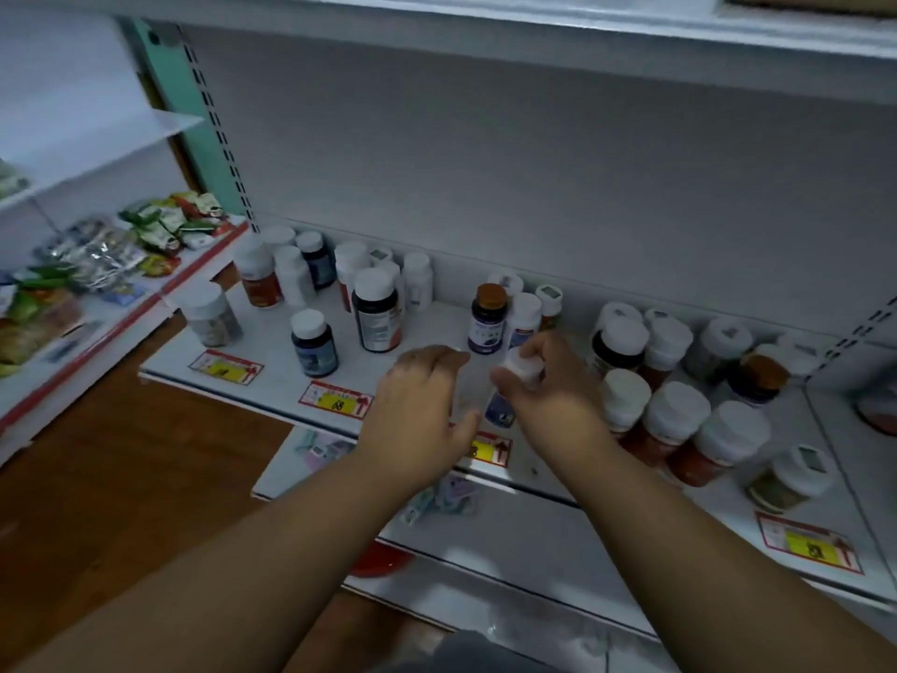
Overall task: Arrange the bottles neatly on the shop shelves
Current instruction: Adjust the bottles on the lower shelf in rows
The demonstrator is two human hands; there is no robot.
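Gripping a white-capped bottle with a blue label [509, 391] with the right hand [548, 391], fingers curled round its cap, at the front edge of the white shelf [272, 376]. Hovering just left of it, the left hand [417, 405], fingers loosely bent and together, holding nothing. Crowding close on the right, red-labelled white-capped bottles [674, 429]; just behind, an orange-capped dark bottle [489, 319]; farther left, a dark blue bottle [313, 343] and snack packets [165, 225] on the neighbouring shelf.

— Where are the bottles [373, 310]?
— They stand on the white shelf [437, 327], in loose bunches at the left, the middle and the right. Most have white caps. One dark bottle [489, 319] has a brown cap.
— And that small one?
— The small white-capped bottle [514, 388] is held up, tilted.
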